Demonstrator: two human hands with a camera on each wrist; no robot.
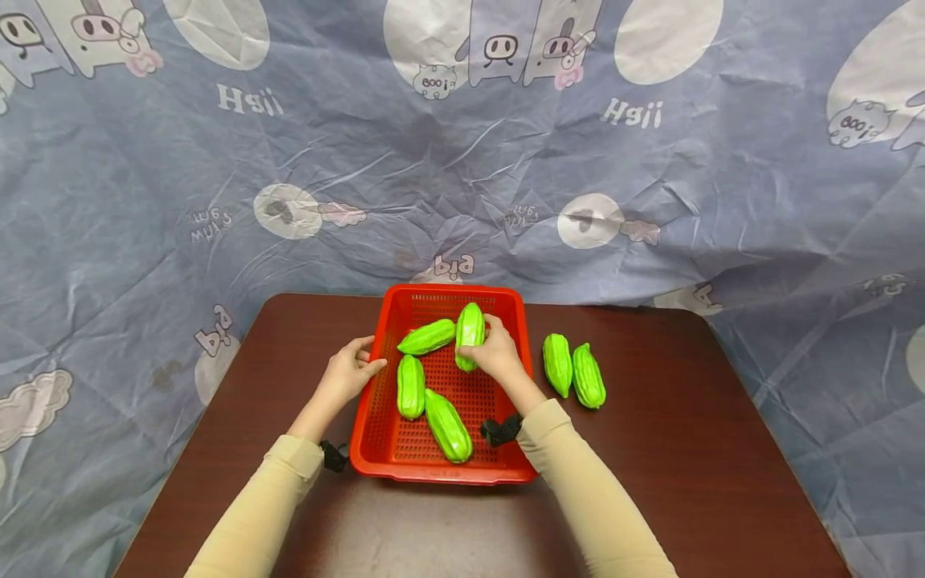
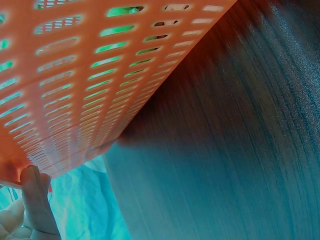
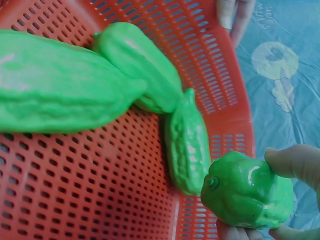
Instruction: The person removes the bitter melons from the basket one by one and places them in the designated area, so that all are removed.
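My right hand (image 1: pixel 495 352) grips a bright green bitter melon (image 1: pixel 470 327) between thumb and fingers, over the far right part of a red plastic basket (image 1: pixel 444 472). The right wrist view shows this bitter melon (image 3: pixel 245 192) end-on, its stem nub towards the camera. At the basket's left rim, my left hand (image 1: pixel 348 371) pinches the edge, thumb on the inner side. Inside lie three more bitter melons: one slanted at the back (image 1: pixel 428 337), one upright along the left (image 1: pixel 411 387) and one diagonal near the front (image 1: pixel 449 427).
Two bitter melons, one (image 1: pixel 557 365) beside another (image 1: pixel 588 377), lie on the dark brown table (image 1: pixel 672 425) right of the basket. Behind the table hangs a wrinkled blue-grey printed cloth (image 1: pixel 448 160). Black wrist cameras sit at both cuffs.
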